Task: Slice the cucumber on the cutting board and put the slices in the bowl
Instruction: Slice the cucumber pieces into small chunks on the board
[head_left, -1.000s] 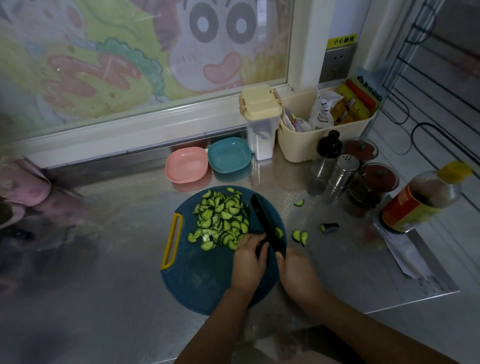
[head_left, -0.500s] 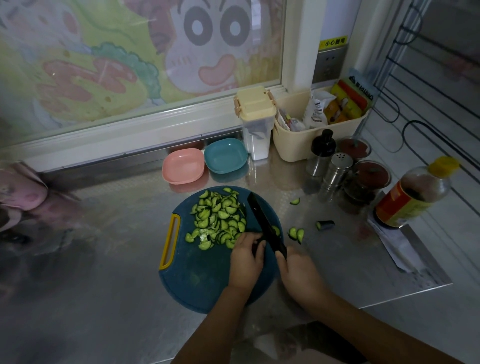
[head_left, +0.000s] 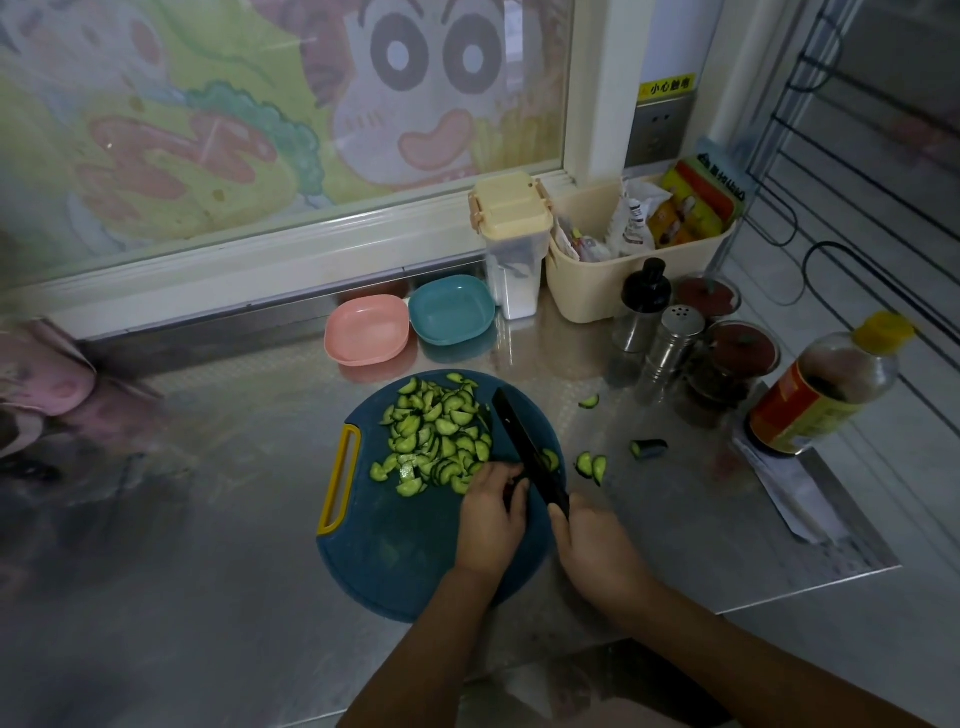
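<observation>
Black knife (head_left: 522, 444) stays gripped in the right hand (head_left: 592, 551), barely moved; the left hand (head_left: 491, 519) still curls over the cucumber stub (head_left: 515, 480) beside the blade, slices (head_left: 436, 436) heaped just beyond on the cutting board (head_left: 405, 561).

Kitchen: steel counter (head_left: 208, 571) with cutting board (head_left: 395, 561), seasoning shakers (head_left: 670, 345), sauce bottle (head_left: 826, 389), condiment basket (head_left: 639, 280), small bowls (head_left: 449, 309).
</observation>
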